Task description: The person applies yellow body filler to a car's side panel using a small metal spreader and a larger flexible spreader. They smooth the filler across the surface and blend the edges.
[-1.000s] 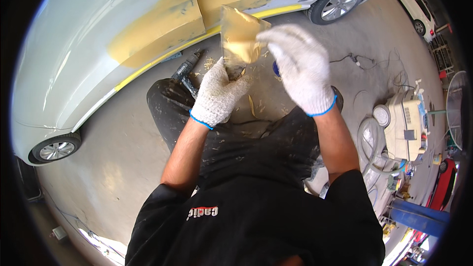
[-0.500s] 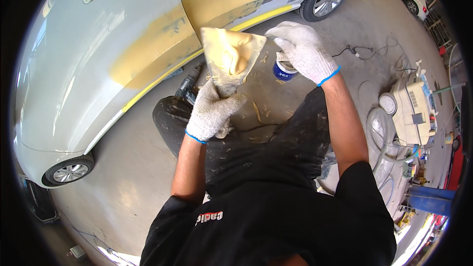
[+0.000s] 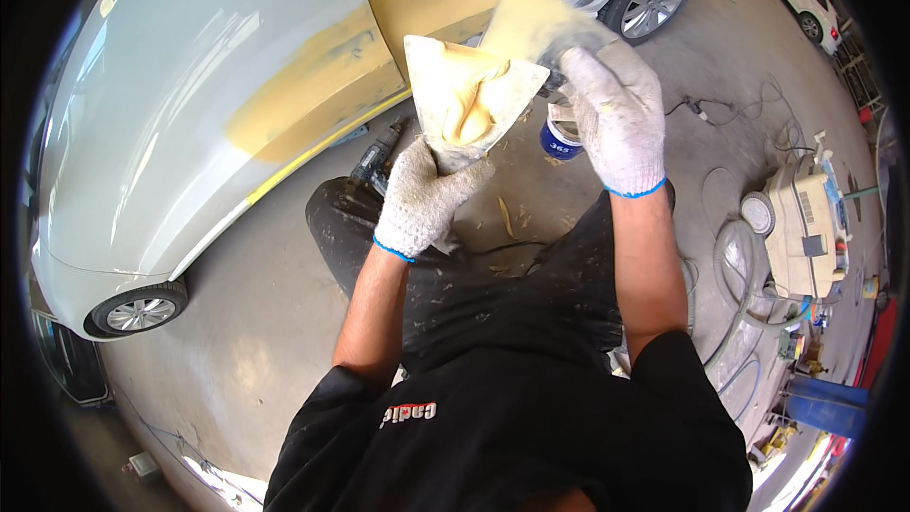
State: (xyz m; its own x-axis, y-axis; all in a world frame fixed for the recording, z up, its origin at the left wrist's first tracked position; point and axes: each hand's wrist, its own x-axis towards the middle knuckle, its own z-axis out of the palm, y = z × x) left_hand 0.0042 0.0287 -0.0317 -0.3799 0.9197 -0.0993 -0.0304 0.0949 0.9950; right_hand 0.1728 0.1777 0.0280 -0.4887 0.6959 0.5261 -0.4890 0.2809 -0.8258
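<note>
My left hand (image 3: 422, 199), in a white knit glove, grips the narrow end of a flat, wedge-shaped putty spreader (image 3: 515, 100). A thick lump of pale yellow putty (image 3: 464, 100) lies on its face. In my right hand (image 3: 621, 118), gloved too, is a putty scraper (image 3: 527, 14) with a yellowish blade, blurred by motion; its dark grip shows at my fingers. The scraper's blade overlaps the far edge of the left spreader in view; I cannot tell if they touch. Beyond both is a silver car (image 3: 294, 19) with smoothed yellow filler (image 3: 313, 85) along its lower door.
A blue and white can (image 3: 561, 140) stands on the floor below my right hand. Near my left knee lies a dark power tool (image 3: 379, 154). A beige wheeled machine (image 3: 801, 223) with a coiled hose (image 3: 730, 265) is at the right, and a cable (image 3: 706, 104) trails beyond it.
The scraper in my right hand, hardly visible before, has swung up into view beside the putty-laden spreader. My right hand has turned upright and shifted right. The left hand appears slightly farther right.
</note>
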